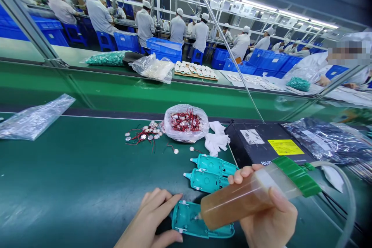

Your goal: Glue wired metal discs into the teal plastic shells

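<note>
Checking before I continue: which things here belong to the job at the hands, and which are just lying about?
Job: left hand, at a teal plastic housing; right hand, holding an amber-filled syringe; two more teal housings; red-wired metal discs.
Lying about: white cloth; black box unit; clear plastic bag.

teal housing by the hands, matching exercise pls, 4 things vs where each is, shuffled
1 syringe of amber liquid
2 teal plastic housing
3 metal discs with red wires
4 black box

A left of the clear bag
B in the right hand
C right of the white cloth
D under the syringe tip, by the left hand

Pairs: 1-B, 2-D, 3-A, 4-C
</note>
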Available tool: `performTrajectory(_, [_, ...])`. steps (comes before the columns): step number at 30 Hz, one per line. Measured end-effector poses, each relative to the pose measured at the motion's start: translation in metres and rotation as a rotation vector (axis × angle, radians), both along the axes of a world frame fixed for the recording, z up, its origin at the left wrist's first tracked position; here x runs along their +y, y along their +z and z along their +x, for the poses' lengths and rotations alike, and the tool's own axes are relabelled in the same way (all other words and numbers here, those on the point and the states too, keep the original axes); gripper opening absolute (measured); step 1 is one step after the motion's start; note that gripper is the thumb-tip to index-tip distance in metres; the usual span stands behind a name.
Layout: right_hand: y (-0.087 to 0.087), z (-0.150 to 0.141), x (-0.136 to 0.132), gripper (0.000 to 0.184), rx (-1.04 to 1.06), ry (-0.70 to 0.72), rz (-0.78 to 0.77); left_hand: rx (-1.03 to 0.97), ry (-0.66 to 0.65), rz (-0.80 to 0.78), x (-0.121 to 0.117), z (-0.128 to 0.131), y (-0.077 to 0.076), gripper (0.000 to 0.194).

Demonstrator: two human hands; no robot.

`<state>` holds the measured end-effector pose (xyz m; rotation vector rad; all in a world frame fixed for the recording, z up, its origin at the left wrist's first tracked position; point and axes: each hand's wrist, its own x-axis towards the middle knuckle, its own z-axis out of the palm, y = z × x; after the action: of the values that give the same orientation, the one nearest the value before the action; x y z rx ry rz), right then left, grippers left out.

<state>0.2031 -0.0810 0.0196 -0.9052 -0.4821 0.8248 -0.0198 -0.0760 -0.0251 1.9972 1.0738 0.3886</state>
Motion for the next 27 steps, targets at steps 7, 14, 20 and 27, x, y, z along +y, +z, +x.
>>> performTrajectory(7, [0.0002,-0.0014,-0.0007,0.029,0.000,0.014,0.020,0.002,-0.006,-0.015,0.0009,0.0010,0.0021,0.054])
performTrajectory(14, [0.0023,-0.0024,-0.0035,0.031,-0.027,0.040,0.076,-0.019,0.008,0.028,0.0013,0.0021,0.0025,0.053])
performTrajectory(20, [0.0038,-0.0042,-0.0037,0.032,-0.022,0.058,0.113,-0.014,0.004,0.030,0.0001,0.0014,0.0031,0.052])
performTrajectory(27, [0.0054,-0.0060,-0.0027,0.032,-0.032,0.050,0.138,0.001,-0.013,0.040,0.0003,0.0004,0.0021,0.051])
